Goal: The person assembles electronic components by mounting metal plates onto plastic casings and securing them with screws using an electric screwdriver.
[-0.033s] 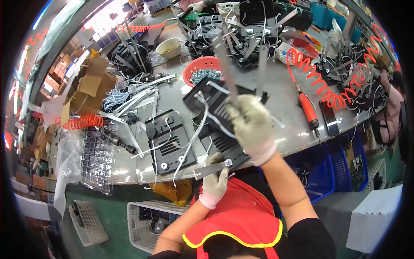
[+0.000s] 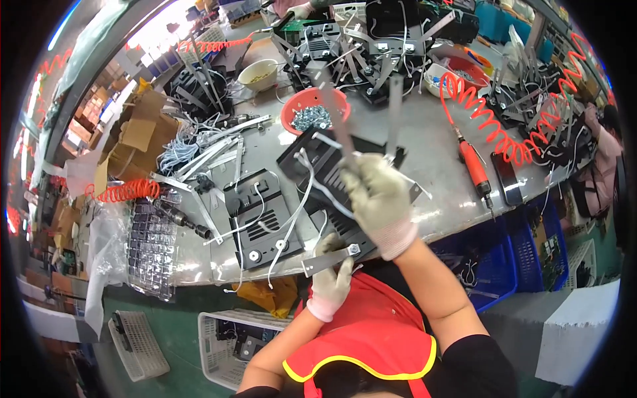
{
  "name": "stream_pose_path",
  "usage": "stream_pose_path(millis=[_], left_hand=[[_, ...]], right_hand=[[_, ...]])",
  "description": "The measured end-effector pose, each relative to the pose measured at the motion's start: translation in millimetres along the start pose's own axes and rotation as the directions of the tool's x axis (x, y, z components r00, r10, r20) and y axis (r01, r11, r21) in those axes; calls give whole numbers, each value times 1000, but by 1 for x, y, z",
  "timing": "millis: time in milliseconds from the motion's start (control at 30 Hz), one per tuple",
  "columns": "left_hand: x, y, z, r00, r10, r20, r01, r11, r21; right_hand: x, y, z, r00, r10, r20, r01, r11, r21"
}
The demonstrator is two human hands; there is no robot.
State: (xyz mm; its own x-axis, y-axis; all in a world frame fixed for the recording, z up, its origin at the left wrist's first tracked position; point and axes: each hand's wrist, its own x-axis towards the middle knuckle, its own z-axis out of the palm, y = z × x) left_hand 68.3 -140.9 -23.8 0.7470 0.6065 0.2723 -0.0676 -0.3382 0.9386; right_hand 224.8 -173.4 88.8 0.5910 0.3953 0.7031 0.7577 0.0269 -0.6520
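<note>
My right hand (image 2: 381, 205), in a pale work glove, is closed round a flat metal strip (image 2: 335, 113) that points away from me and is slightly blurred. Beneath it lies a tilted black slotted panel (image 2: 302, 159) with white cables; a second upright strip (image 2: 394, 113) rises at its far right. Near the table edge my left hand (image 2: 332, 282), also gloved, pinches a short metal strip (image 2: 325, 261) with a nut on its right end. That strip lies at the front of another black panel (image 2: 348, 225), partly hidden. A third black panel (image 2: 262, 222) rests to the left.
A red bowl of small hardware (image 2: 312, 118) and a cream bowl (image 2: 259, 76) stand beyond. At right are a red power screwdriver (image 2: 474, 166) and its coiled hose (image 2: 494, 126). Loose strips (image 2: 206, 156), a carton (image 2: 136, 132) and a dark screwdriver (image 2: 182, 217) are left. Crates (image 2: 222, 371) sit below.
My right hand and the strip in it have shifted slightly left and towards me. The tilted panel has moved a little left. My left hand stays almost in place.
</note>
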Motion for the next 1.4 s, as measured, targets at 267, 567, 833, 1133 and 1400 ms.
stream_pose_path(millis=[267,567,833,1133,1400], left_hand=[[-15,-17,-15,999,-26,-40,25,999,-19],[-30,-40,-24,960,-36,277,-97,886,453],[-34,14,8,816,544,195,-569,699,433],[7,79,29,275,590,759,-771,607,-192],[34,25,81,598,233,767,-708,602,369]], right_hand=[[-71,-15,2,964,182,194,-241,908,342],[-74,-15,23,946,-48,319,-58,947,316],[-49,-42,-77,940,306,149,-326,684,653],[-101,-67,-293,865,492,-102,-325,704,631],[-191,103,-386,541,671,-506,-726,677,121]])
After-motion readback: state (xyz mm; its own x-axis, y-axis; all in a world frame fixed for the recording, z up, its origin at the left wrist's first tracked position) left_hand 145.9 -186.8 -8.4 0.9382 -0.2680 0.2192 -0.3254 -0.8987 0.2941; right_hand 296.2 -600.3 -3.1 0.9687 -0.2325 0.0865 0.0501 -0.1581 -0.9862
